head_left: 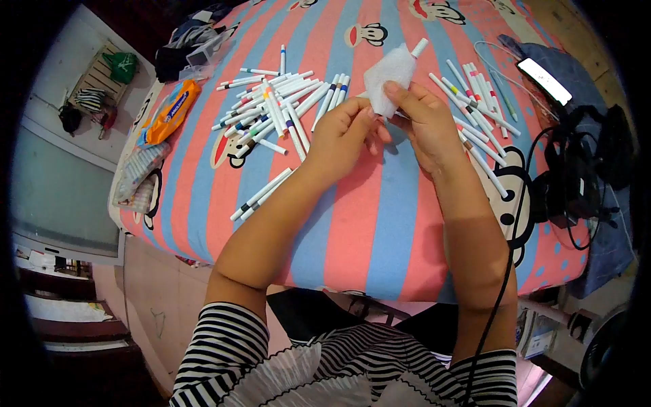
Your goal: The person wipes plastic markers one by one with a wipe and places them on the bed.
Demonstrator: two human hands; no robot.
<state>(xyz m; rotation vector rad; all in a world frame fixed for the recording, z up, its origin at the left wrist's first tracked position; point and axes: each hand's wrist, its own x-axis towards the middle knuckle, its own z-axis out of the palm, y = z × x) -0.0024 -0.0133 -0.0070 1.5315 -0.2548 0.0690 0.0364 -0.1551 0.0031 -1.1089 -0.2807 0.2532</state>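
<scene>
Above the striped bedspread [349, 230], my right hand [424, 119] pinches a white tissue [390, 78] between thumb and fingers. A white marker [420, 47] sticks out of the tissue's upper right side. My left hand [346, 136] is at the tissue's lower left, its fingers bent and close together; whatever is between them is too small to make out. A large loose pile of white markers [271, 108] lies left of my hands. More markers [478, 98] are spread on the right, and a pair [261, 195] lies beside my left forearm.
An orange packet [173, 112] and a clear plastic box [205, 54] are at the bed's left side. On the right are a lit phone [544, 80], a white cable and black gear [576, 193] with a cord running down over my right forearm.
</scene>
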